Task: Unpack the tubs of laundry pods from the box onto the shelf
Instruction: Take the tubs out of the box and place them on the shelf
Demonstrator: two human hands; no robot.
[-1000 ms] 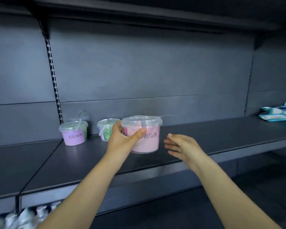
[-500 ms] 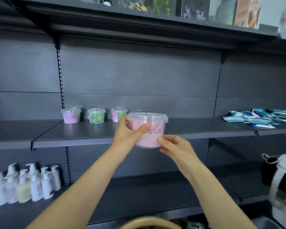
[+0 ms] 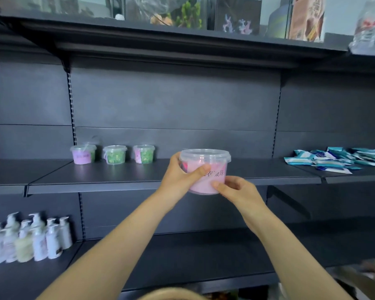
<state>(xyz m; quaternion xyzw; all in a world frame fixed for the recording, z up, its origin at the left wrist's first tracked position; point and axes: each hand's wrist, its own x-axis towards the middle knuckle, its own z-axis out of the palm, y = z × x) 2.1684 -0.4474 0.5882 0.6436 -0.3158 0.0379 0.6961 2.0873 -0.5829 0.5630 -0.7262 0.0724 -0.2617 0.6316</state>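
Observation:
I hold a clear tub of pink laundry pods in the air in front of the dark middle shelf. My left hand grips its left side, thumb across the label. My right hand holds its lower right edge with thumb and fingers. Three tubs stand in a row at the back of the shelf: a purple one, a green one and a pink-and-green one.
Blue-and-white packets lie on the shelf section to the right. White pump bottles crowd the lower shelf at left. A top shelf overhangs with assorted goods. A cardboard edge shows at bottom right.
The view pulled back from the shelf with the pink tub. My right hand, free a second ago, now holds the tub's lower right side. A third tub on the shelf came into sight.

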